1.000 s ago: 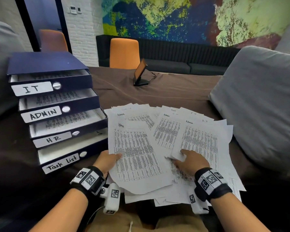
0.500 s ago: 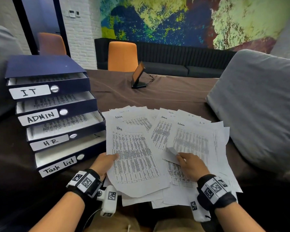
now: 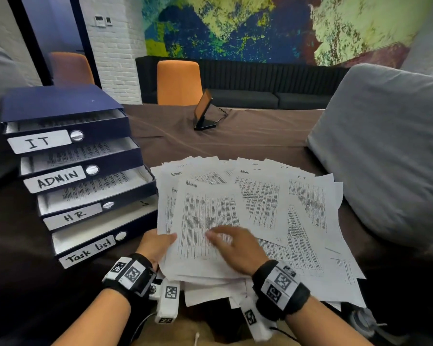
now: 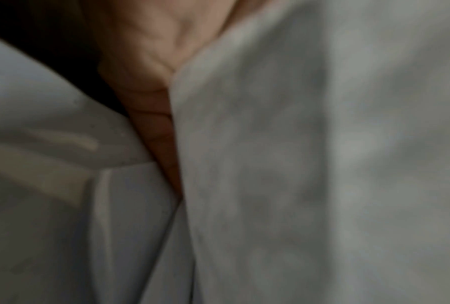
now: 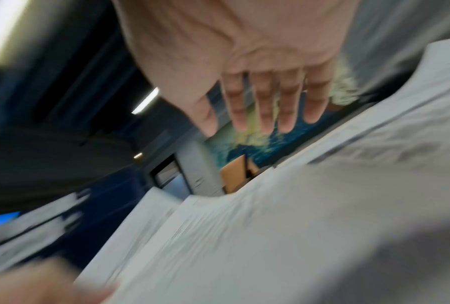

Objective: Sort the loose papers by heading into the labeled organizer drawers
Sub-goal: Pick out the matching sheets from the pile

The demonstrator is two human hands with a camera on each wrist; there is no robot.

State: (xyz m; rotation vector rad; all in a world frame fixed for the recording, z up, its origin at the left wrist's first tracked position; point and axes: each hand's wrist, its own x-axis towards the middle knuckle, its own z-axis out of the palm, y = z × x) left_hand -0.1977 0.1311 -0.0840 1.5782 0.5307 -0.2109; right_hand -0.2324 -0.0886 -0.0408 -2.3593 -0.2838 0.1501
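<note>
A fan of loose printed papers [image 3: 273,203] lies on the brown table, headed Admin, IT and Task. My left hand [image 3: 158,243] pinches the left edge of a small stack topped by an Admin sheet [image 3: 205,221]; its thumb lies on top, and the left wrist view shows the papers [image 4: 296,164] against the palm. My right hand [image 3: 233,248] hovers flat just over that sheet, fingers straight [image 5: 268,107], holding nothing. The dark blue organizer [image 3: 68,161] stands at the left, its drawers pulled out and labeled IT, ADMIN, HR and Task list.
A grey cushion [image 3: 385,151] borders the papers on the right. A small tilted screen on a stand [image 3: 204,113] sits farther back on the table. An orange chair [image 3: 179,82] and a black sofa stand behind.
My right hand lifted an Admin sheet from the right of the fan, carried it left onto the stack in my left hand, and let it go.
</note>
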